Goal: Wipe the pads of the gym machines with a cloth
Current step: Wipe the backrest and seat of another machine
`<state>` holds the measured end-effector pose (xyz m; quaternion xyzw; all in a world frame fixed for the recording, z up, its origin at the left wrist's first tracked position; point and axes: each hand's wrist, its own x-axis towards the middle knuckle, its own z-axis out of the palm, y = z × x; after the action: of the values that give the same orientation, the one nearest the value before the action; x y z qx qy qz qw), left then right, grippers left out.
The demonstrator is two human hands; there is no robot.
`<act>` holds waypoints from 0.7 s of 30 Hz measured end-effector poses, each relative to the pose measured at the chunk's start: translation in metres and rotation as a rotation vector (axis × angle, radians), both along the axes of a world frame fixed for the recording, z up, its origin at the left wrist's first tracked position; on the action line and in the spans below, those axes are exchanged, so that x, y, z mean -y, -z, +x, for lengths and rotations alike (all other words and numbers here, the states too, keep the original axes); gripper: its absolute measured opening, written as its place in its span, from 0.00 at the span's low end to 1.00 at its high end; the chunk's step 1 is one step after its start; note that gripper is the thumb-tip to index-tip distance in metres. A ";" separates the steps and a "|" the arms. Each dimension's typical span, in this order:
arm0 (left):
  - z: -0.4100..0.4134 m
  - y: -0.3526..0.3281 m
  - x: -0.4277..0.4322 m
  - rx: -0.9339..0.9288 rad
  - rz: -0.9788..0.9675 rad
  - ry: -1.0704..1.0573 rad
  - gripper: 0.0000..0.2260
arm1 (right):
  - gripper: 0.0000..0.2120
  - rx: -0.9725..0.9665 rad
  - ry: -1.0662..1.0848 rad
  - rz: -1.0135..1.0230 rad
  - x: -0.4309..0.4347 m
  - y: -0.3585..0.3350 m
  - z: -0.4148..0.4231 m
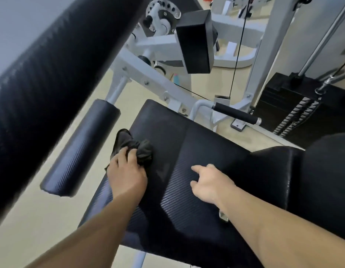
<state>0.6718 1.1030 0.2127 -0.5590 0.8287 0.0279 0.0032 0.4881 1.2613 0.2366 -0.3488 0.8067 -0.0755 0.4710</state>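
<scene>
A black textured seat pad fills the middle of the head view. My left hand grips a bunched dark cloth and presses it on the pad's left edge. My right hand rests on the pad to the right, fingers spread, holding nothing. A black roller pad lies to the left of the seat. A much larger black roller pad crosses the upper left, close to the camera. A black back pad rises at the right.
The grey machine frame runs behind the seat with a black block pad, a black handle grip and a cable. A weight stack stands at the right. Beige floor lies below left.
</scene>
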 end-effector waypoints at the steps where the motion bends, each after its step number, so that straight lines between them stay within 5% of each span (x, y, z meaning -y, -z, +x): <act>1: 0.016 0.005 -0.022 0.024 -0.015 0.051 0.24 | 0.27 0.027 0.022 0.014 -0.005 0.007 0.009; 4: 0.050 0.019 -0.084 0.151 -0.013 0.242 0.22 | 0.32 0.018 -0.027 0.119 -0.015 0.024 0.038; 8: 0.057 0.013 -0.049 0.204 -0.071 0.548 0.23 | 0.44 0.001 -0.019 0.127 -0.024 0.028 0.059; 15: 0.027 0.018 -0.096 0.058 0.025 0.316 0.23 | 0.37 0.009 0.353 -0.229 -0.059 0.048 0.083; 21: 0.090 0.052 -0.169 0.135 0.153 1.005 0.23 | 0.31 -0.077 0.615 -0.366 -0.124 0.048 0.157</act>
<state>0.7621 1.2725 0.1611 -0.0902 0.9886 0.0476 0.1107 0.6449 1.3857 0.1888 -0.1710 0.8643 -0.3437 0.3251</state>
